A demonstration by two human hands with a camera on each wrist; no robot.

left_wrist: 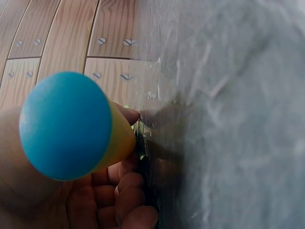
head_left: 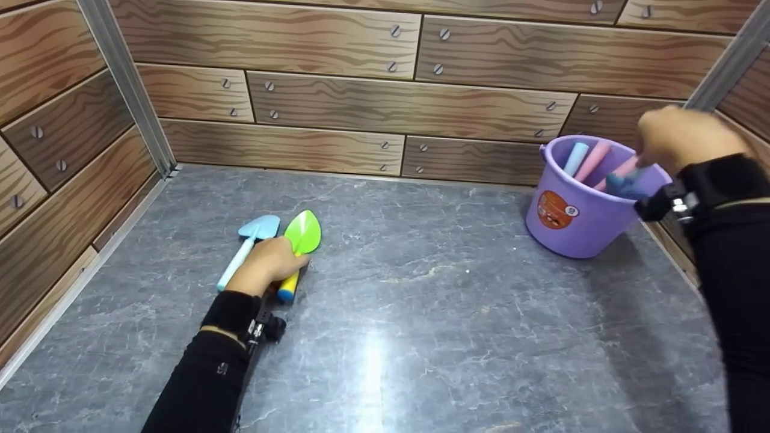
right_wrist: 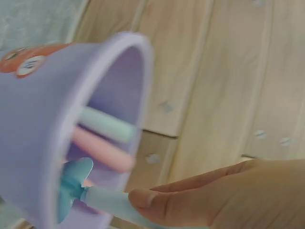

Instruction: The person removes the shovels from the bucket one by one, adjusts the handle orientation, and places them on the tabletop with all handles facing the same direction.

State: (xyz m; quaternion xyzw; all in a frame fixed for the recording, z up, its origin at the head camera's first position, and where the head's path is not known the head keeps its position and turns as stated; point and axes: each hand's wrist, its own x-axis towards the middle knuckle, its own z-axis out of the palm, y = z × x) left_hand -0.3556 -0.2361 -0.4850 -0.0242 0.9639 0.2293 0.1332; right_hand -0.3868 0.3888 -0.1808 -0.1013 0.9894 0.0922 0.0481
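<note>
In the head view my left hand (head_left: 274, 260) grips a toy trowel with a green blade (head_left: 304, 231) and a yellow handle, low over the floor. The blue end of that handle (left_wrist: 66, 126) fills much of the left wrist view, the fingers curled beside it. Just left of this hand lies a light blue trowel (head_left: 236, 264). My right hand (head_left: 692, 137) is above the purple bucket (head_left: 586, 222), blurred. It pinches the pale blue handle of a small garden tool (right_wrist: 112, 202), whose teal head points into the bucket's mouth.
Inside the bucket stand a light blue handle (right_wrist: 107, 125) and pink handles (right_wrist: 102, 149). Wood-patterned walls (head_left: 337, 99) enclose the grey marbled floor (head_left: 421, 313) at the back and sides. The bucket stands close to the back right corner.
</note>
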